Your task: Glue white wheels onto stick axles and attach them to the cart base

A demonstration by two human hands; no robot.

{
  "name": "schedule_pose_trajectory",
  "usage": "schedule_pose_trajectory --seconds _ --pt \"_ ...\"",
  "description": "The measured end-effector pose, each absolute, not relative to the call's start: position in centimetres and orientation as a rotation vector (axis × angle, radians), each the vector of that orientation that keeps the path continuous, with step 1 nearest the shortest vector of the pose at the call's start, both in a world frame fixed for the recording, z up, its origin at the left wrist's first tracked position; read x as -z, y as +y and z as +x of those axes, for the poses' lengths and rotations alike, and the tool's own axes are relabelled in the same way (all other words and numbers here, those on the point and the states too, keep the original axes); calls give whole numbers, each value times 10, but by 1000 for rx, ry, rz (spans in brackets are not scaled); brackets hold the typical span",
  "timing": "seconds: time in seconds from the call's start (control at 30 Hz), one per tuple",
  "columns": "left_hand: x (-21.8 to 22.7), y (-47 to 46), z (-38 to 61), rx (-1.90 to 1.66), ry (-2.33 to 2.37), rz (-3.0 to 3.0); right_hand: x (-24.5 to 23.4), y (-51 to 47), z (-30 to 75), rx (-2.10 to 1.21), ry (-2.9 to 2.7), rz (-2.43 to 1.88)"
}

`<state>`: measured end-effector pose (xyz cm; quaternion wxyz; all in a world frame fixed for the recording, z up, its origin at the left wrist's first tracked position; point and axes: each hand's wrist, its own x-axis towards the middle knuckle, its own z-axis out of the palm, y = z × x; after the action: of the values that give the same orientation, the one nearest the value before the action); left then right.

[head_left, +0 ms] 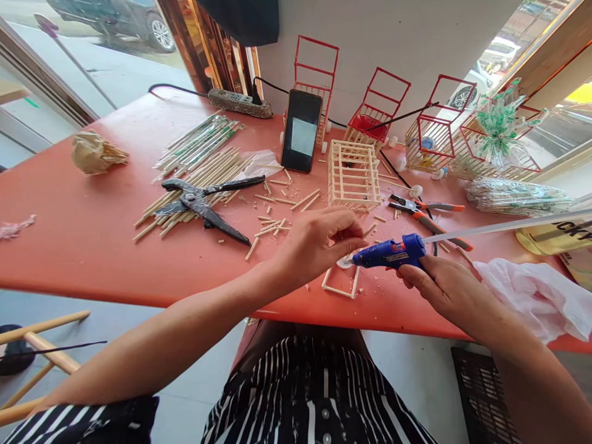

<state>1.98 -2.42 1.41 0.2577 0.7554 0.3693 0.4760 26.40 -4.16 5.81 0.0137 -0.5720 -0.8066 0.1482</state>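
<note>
My right hand (439, 287) grips a blue glue gun (391, 251) with a long clear glue stick (504, 227) coming out of its back. Its nozzle points left at a small white piece pinched in my left hand (319, 243), whose fingers are curled shut. Just below both hands a small square frame of wooden sticks (341, 282) lies flat on the red table (92, 246), near its front edge.
A wooden stick cage (354, 174), orange-handled pliers (428, 213), black shears (208, 206), a pile of sticks (203, 169), a propped phone (301, 131), red wire carts (377, 102), a power strip (240, 103), crumpled paper (95, 152) and white plastic (536, 296) lie around.
</note>
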Motion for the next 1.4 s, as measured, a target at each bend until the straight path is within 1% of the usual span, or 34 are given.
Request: schedule_pose_trajectory --seconds 0.13,1.4 --pt "-14 -25 19 -1291 993 2044 -58 -39 266 -392 -2562 -1731" --pt "-15 -26 18 -1260 986 2050 -65 -42 259 -406 -2523 -1786"
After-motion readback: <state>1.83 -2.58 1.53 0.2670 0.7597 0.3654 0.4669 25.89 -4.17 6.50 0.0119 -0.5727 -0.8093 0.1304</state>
